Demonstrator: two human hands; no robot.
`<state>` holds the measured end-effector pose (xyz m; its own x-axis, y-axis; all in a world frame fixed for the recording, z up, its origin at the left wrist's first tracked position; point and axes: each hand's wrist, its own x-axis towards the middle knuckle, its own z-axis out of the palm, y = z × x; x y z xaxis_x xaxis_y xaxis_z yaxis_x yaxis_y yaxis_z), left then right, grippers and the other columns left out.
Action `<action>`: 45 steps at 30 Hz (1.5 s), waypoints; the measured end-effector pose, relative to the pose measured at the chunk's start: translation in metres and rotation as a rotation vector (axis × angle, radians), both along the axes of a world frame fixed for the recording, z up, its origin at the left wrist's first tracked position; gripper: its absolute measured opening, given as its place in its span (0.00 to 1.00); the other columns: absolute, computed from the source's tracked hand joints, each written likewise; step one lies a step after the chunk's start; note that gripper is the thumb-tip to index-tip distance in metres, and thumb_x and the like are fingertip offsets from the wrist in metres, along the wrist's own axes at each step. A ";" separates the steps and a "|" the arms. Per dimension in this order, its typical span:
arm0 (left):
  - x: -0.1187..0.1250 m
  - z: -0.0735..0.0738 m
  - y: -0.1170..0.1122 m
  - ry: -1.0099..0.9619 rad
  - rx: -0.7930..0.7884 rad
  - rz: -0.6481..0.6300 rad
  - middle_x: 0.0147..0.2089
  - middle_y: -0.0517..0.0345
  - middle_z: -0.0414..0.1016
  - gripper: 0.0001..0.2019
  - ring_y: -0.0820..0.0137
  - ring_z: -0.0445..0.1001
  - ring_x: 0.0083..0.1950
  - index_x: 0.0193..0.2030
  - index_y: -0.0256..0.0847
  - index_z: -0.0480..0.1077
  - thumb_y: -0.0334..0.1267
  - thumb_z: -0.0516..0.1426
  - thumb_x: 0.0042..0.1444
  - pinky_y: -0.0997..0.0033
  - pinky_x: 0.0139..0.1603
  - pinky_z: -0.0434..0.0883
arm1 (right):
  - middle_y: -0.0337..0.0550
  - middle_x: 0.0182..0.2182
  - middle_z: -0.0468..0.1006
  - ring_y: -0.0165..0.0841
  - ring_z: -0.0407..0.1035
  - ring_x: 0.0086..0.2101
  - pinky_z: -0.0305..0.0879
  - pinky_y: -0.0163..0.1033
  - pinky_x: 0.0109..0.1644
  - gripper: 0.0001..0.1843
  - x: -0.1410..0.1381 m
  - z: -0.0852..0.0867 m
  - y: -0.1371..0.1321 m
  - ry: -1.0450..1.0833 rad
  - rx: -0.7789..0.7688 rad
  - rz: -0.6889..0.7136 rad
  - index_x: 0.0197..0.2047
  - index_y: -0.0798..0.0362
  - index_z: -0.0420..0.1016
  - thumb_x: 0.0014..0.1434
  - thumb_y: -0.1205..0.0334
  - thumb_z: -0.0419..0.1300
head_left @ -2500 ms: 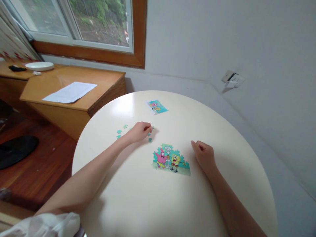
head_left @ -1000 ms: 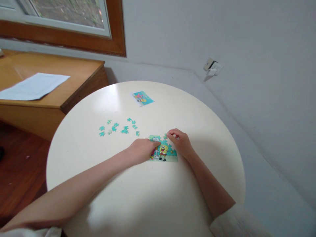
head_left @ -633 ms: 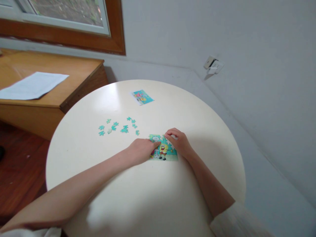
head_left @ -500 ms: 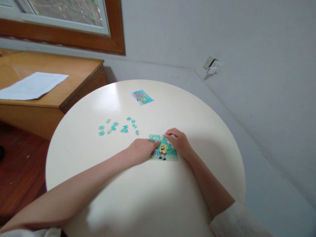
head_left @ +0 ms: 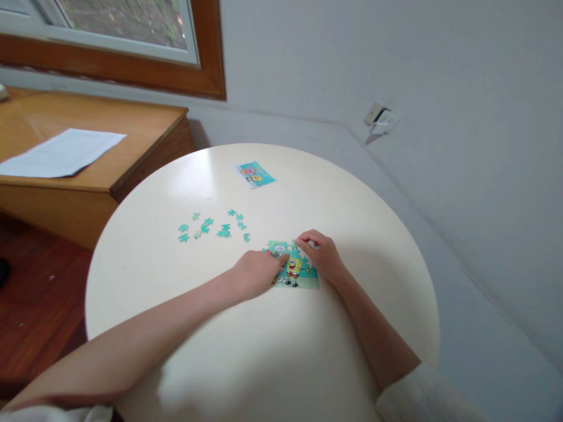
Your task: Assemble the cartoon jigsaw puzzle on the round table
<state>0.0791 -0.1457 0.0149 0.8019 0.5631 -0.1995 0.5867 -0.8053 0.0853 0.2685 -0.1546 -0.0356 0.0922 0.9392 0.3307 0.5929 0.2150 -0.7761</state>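
Note:
A partly built cartoon jigsaw puzzle (head_left: 294, 266) lies on the round cream table (head_left: 264, 351). My left hand (head_left: 255, 272) rests on the puzzle's left side with curled fingers, the fingertips pressing on it. My right hand (head_left: 321, 253) is at the puzzle's upper right corner, fingers pinched together on the top edge; a piece may be under them but I cannot make it out. Several loose teal puzzle pieces (head_left: 213, 225) are scattered to the left of the puzzle, beyond my left hand.
A small picture card (head_left: 255, 174) lies at the table's far side. A wooden desk (head_left: 109, 152) with a white paper sheet (head_left: 61, 153) stands to the left under a window. A wall socket (head_left: 380, 120) is on the right wall. Wooden floor shows at left.
My left hand came from the loose pieces over to the puzzle and my right hand moved onto its top right corner. In the last second both hands barely shift.

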 end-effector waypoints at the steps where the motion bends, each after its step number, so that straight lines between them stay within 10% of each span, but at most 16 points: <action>1: 0.001 0.000 -0.002 0.002 0.002 0.007 0.35 0.46 0.77 0.23 0.59 0.78 0.37 0.59 0.37 0.59 0.28 0.49 0.55 0.65 0.32 0.72 | 0.42 0.26 0.75 0.32 0.67 0.28 0.62 0.37 0.33 0.08 0.000 0.001 0.000 0.011 -0.008 -0.016 0.23 0.52 0.72 0.50 0.59 0.57; 13: 0.003 -0.019 -0.027 -0.003 0.176 -0.012 0.48 0.37 0.70 0.18 0.63 0.75 0.42 0.56 0.26 0.60 0.24 0.44 0.60 0.68 0.34 0.74 | 0.42 0.27 0.77 0.32 0.69 0.31 0.64 0.37 0.36 0.07 -0.023 0.022 0.024 0.031 0.028 0.097 0.24 0.52 0.74 0.49 0.61 0.58; 23: -0.011 -0.019 -0.042 -0.020 0.328 -0.026 0.57 0.27 0.63 0.20 0.60 0.74 0.45 0.59 0.25 0.60 0.27 0.46 0.60 0.66 0.36 0.73 | 0.42 0.28 0.74 0.31 0.69 0.33 0.65 0.38 0.41 0.07 -0.047 0.003 0.030 0.017 0.021 0.248 0.23 0.52 0.73 0.51 0.66 0.58; 45: -0.023 -0.011 -0.035 0.071 0.230 -0.069 0.59 0.30 0.63 0.21 0.64 0.75 0.42 0.59 0.28 0.61 0.27 0.48 0.58 0.68 0.34 0.72 | 0.41 0.30 0.73 0.31 0.69 0.34 0.65 0.38 0.42 0.07 -0.045 0.013 0.025 -0.013 -0.034 0.283 0.24 0.52 0.73 0.52 0.66 0.58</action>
<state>0.0563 -0.1804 0.0041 0.8286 0.5447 -0.1292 0.5277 -0.8371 -0.1444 0.2239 -0.1294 -0.0225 -0.1791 0.9377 0.2978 0.5232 0.3471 -0.7783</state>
